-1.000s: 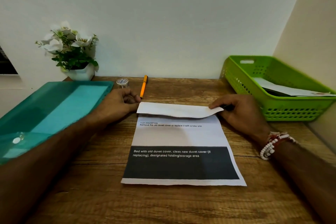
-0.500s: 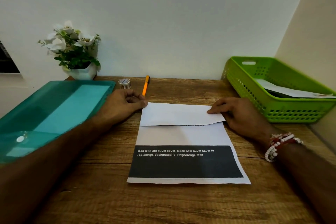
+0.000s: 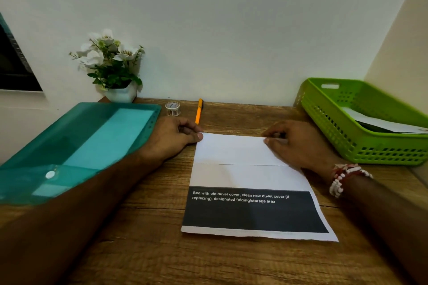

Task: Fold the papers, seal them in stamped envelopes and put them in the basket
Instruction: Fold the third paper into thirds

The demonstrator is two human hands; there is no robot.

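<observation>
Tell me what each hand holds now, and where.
Nothing looks gripped: the left hand presses the paper at its folded top-left corner; the right hand presses the fold farther right.

Top flap of paper (image 3: 250,176) now pressed flat, reaching lower; right hand (image 3: 298,143) slid inward along top crease.

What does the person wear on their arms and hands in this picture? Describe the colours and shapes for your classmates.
Both forearms are bare, with no sleeves in view. The right wrist carries stacked beaded bracelets: strands of small round white beads mixed with red ones. On the left hand and the right hand no glove, ring or watch shows.
</observation>
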